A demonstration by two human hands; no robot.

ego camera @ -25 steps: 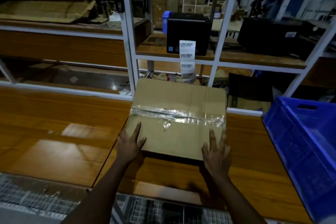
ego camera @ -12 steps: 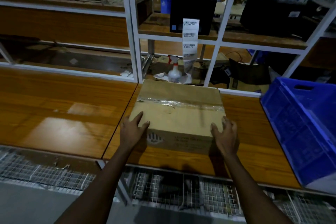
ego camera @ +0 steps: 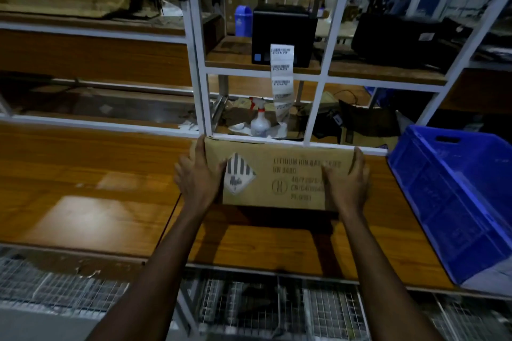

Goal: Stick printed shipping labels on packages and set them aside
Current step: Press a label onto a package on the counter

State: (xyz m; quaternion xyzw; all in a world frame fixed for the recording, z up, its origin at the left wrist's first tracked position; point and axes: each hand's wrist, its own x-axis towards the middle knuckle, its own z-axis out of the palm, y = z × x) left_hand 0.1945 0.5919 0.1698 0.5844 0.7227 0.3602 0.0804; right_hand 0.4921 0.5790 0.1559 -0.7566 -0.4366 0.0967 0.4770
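A brown cardboard box (ego camera: 279, 177) stands on the wooden table (ego camera: 97, 188) with its printed side facing me, showing a hazard diamond and lithium battery text. My left hand (ego camera: 198, 174) grips its left edge and my right hand (ego camera: 347, 181) grips its right edge. Behind it, a strip of printed labels (ego camera: 282, 77) hangs down from a black label printer (ego camera: 279, 33) on the shelf.
A blue plastic crate (ego camera: 454, 194) stands at the table's right. A white metal shelf frame (ego camera: 199, 63) runs along the table's back edge, with a spray bottle (ego camera: 260, 122) behind it. Wire mesh racks (ego camera: 249, 310) lie below the table's front edge.
The box has been tipped up from lying flat with its taped top showing to standing with its printed side toward me. Both hands shifted from its near corners to its side edges.
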